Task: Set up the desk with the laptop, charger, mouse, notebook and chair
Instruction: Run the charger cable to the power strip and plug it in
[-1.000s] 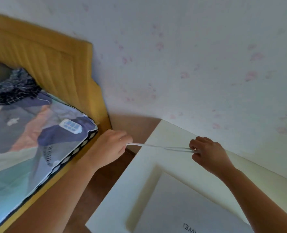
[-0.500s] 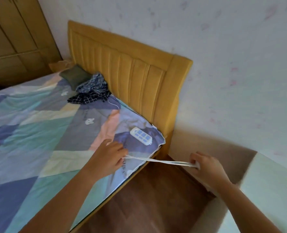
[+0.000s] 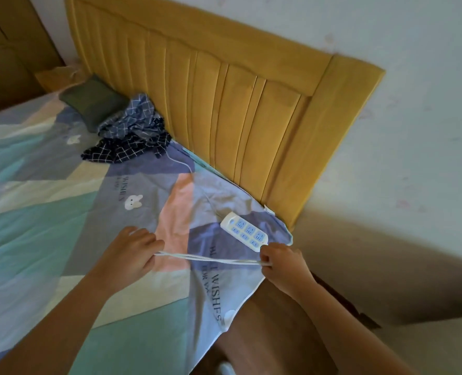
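The scene is lit softly and rather dimly, with no hard highlights or glare to be seen. The wall (image 3: 414, 77) at the upper right is the brightest area; its lower part is crossed by a broad, soft-edged shadow. The floor (image 3: 273, 328) below is rendered dark. A faint shadow is cast on the bedspread (image 3: 62, 226) under the left hand (image 3: 127, 258). Straight lines are bent by the wide-angle lens: the headboard (image 3: 238, 104) is seen bowed and tilted toward the frame's edges. Slight motion softness is spread throughout, and the printed lettering is only partly legible. Colours are muted, with a cool cast.
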